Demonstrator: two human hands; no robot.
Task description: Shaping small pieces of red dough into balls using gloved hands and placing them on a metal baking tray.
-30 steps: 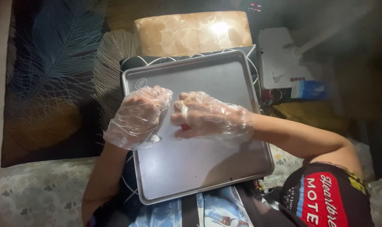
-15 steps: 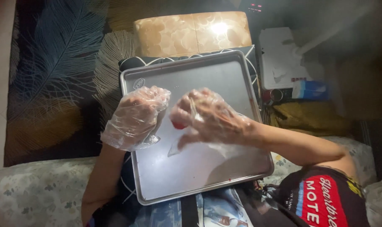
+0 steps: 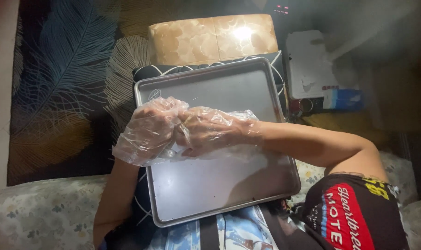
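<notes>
A dark feather-patterned rug lies beside a glossy tan stool.

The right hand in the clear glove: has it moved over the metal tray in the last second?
Yes. The right hand has slid toward the tray's left edge and now presses against the left hand, closing the gap between them.

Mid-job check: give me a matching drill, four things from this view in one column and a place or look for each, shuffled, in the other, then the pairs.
Things:
1. metal baking tray
2. left hand
3. white box
4. feather-pattern rug

Places or looks:
A. on the floor, left of the tray
B. in a loose clear plastic glove, pressed against the right hand
C. on the person's lap, bare grey surface
D. beyond the tray's right edge

Pairs: 1-C, 2-B, 3-D, 4-A
</notes>
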